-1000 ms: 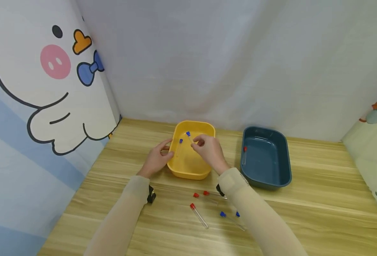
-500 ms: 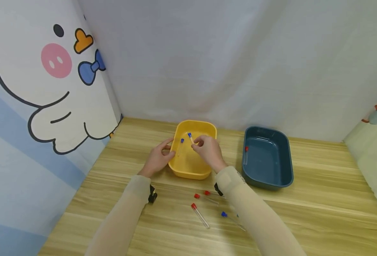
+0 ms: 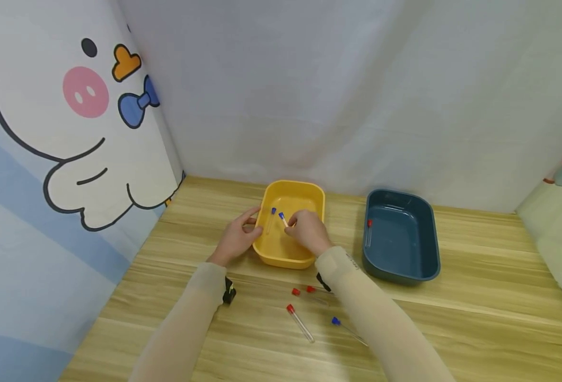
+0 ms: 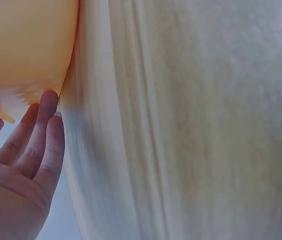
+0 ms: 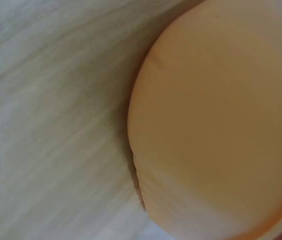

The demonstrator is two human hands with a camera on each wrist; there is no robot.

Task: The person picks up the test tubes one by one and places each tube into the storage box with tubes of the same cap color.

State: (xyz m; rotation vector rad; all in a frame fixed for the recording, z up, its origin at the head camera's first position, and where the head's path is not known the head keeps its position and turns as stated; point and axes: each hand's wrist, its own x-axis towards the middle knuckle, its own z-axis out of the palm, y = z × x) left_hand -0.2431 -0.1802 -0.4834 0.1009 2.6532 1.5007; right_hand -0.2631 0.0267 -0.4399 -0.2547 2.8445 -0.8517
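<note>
In the head view my right hand [image 3: 309,231] pinches a blue-capped test tube [image 3: 282,216] inside the yellow tray [image 3: 281,251]. Its blue cap points away from me, and the fingers hide its lower part. Another blue-capped tube [image 3: 272,214] lies along the tray's left side. My left hand [image 3: 235,239] touches the tray's left side, thumb near the rim. In the left wrist view the fingers [image 4: 47,117] extend nearly straight against the tray's outer wall. Only the tray's outer wall [image 5: 206,110] and the table fill most of the right wrist view; the held tube is hidden there.
A dark blue tray [image 3: 400,249] on the right holds one red-capped tube [image 3: 369,228]. Red-capped tubes [image 3: 301,323] and a blue-capped tube [image 3: 336,321] lie on the wooden table in front, partly below my right forearm. A white curtain [image 3: 333,106] hangs behind.
My right hand has lowered with the blue-capped tube deeper into the yellow tray, slightly toward me. The left hand stays at the tray's side. The view has shifted slightly.
</note>
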